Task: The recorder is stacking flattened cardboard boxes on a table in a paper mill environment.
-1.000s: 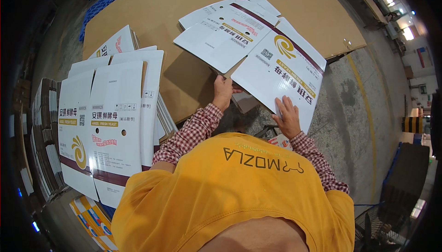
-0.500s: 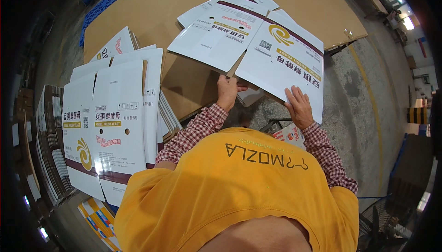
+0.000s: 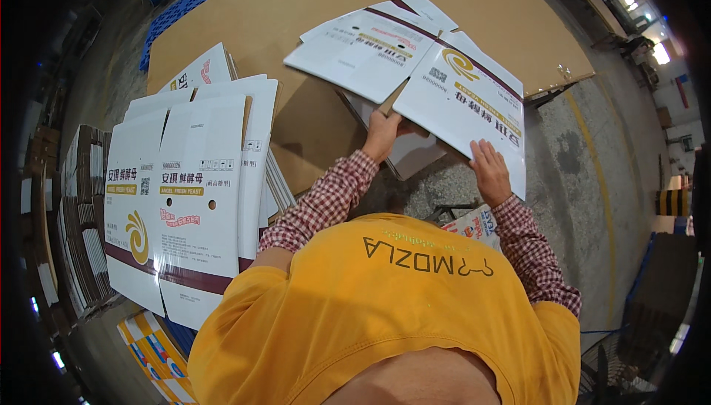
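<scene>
A flattened white carton [image 3: 466,101] with a dark maroon band and a gold swirl lies over other flat cartons on the brown table, its near edge raised. My left hand [image 3: 383,135] is closed at that edge, by the slit between two flaps, with some fingers hidden underneath. My right hand [image 3: 490,171] holds the near edge farther right, its fingers on the printed face and the thumb out of sight. Beneath the raised edge shows another pale flat sheet [image 3: 415,155].
To my left stands a stack of similar flat cartons [image 3: 185,220], with bundled cardboard [image 3: 81,220] beyond it. A brown board surface [image 3: 296,5] spreads ahead. A blue pallet [image 3: 181,9] is at the far left. Concrete floor [image 3: 570,183] with a yellow line runs along the right.
The carton's near edge has shifted slightly away from me, and more of the sheet beneath shows. My left hand has moved a little forward and right. The whole view has shifted slightly.
</scene>
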The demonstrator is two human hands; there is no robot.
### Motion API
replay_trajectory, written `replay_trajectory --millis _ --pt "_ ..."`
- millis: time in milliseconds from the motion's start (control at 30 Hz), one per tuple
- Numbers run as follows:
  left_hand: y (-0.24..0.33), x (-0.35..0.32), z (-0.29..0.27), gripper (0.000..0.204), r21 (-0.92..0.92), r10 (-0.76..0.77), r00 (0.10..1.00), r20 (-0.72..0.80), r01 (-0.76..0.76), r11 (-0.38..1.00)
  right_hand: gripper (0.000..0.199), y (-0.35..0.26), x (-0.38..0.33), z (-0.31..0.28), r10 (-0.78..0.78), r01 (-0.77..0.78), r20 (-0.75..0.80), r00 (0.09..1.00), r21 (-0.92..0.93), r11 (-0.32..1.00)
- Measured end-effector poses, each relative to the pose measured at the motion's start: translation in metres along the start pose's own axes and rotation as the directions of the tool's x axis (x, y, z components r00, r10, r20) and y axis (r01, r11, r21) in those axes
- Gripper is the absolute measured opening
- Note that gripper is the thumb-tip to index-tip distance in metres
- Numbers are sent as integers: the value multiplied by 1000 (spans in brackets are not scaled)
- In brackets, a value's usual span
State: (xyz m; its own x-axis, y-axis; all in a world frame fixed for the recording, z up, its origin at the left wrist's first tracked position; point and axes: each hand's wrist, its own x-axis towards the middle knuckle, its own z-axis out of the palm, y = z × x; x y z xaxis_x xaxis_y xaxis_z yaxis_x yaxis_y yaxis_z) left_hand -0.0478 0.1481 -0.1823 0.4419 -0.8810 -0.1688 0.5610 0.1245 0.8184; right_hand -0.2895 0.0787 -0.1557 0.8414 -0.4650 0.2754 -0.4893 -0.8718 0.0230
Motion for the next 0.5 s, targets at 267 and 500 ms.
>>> replay_trajectory --millis 267,500 --pt "80 46 37 16 188 244 968 62 -252 949 17 22 79 -110 193 -152 -275 942 164 975" --pt "101 10 35 22 461 352 921 164 -387 798 27 41 135 -188 229 -240 -458 859 35 970"
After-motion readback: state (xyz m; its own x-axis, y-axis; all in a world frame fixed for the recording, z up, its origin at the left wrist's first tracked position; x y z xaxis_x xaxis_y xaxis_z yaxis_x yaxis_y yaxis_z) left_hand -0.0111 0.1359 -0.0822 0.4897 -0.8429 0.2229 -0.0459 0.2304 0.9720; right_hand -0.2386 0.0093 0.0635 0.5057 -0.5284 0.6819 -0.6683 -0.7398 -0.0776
